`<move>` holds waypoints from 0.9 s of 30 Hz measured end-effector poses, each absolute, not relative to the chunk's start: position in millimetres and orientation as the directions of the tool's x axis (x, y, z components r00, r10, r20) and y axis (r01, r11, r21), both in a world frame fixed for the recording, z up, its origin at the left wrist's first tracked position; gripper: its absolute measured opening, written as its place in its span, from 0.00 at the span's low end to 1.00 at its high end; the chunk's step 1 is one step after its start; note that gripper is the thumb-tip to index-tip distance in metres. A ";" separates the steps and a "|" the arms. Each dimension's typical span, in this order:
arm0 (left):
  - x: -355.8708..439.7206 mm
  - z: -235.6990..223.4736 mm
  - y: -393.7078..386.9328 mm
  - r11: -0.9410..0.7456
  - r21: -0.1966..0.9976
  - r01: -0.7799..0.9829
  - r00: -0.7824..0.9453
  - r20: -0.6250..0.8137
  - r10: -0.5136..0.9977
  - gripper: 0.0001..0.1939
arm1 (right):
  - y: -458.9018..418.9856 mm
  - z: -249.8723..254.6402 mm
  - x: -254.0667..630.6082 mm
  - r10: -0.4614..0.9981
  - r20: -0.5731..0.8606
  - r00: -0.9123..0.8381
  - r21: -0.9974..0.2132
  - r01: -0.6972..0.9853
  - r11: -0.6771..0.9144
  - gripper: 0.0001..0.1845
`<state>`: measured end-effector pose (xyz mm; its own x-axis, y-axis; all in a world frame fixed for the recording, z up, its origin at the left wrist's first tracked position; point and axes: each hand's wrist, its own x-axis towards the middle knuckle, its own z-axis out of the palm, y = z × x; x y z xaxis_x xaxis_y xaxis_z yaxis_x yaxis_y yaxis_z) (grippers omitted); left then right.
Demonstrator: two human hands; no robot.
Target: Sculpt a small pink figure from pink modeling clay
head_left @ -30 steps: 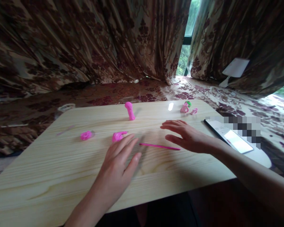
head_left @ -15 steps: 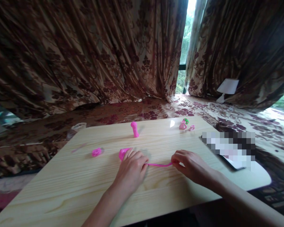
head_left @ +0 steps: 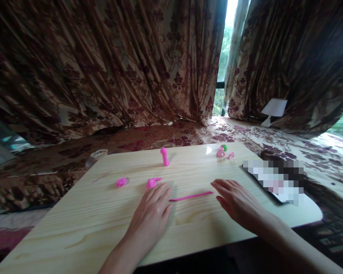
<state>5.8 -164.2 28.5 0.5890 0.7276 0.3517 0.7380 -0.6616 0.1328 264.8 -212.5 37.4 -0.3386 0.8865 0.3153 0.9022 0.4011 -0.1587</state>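
A thin pink strand (head_left: 192,196), like rolled modelling clay, lies nearly straight on the wooden table between my two hands. My left hand (head_left: 154,205) rests at its left end with the fingers stretched out. Beyond those fingertips sits a pink lump (head_left: 153,182) with a short arm sticking out to the right. My right hand (head_left: 234,196) is at the strand's other end, its fingers extended and thumb apart. Farther back an upright pink figure (head_left: 165,156) stands on the table. Another pink lump (head_left: 121,182) lies to the left.
Small pink pieces with a green ball (head_left: 221,151) stand near the far right corner of the table (head_left: 108,224). A dark-edged flat item (head_left: 274,186), partly pixelated, lies on the right. A clear container (head_left: 98,155) is by the far left edge. A white lamp (head_left: 274,108) stands behind.
Both hands have let go of the strand, and their fingers have straightened. The strand now lies straighter on the table. More of the pink lump by my left hand shows.
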 end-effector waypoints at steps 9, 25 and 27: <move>24.1 12.0 -191.9 -0.716 0.135 0.685 0.709 0.106 0.697 0.35 | -225.4 4.3 238.1 0.881 0.198 -0.431 -0.189 0.865 0.465 0.34; 31.0 17.7 -197.4 -0.645 0.088 0.759 0.636 0.109 0.764 0.37 | -236.8 5.2 238.0 0.931 0.168 -0.325 -0.131 0.928 0.348 0.35; 29.5 17.9 -198.7 -0.656 0.098 0.748 0.649 0.097 0.755 0.37 | -237.5 3.7 238.2 0.927 0.153 -0.343 -0.115 0.925 0.362 0.35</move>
<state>29.5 -198.7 17.9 0.6489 0.7547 0.0965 0.7484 -0.6560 0.0976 238.2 -237.5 3.7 -0.3432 0.9268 0.1527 0.9251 0.3617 -0.1155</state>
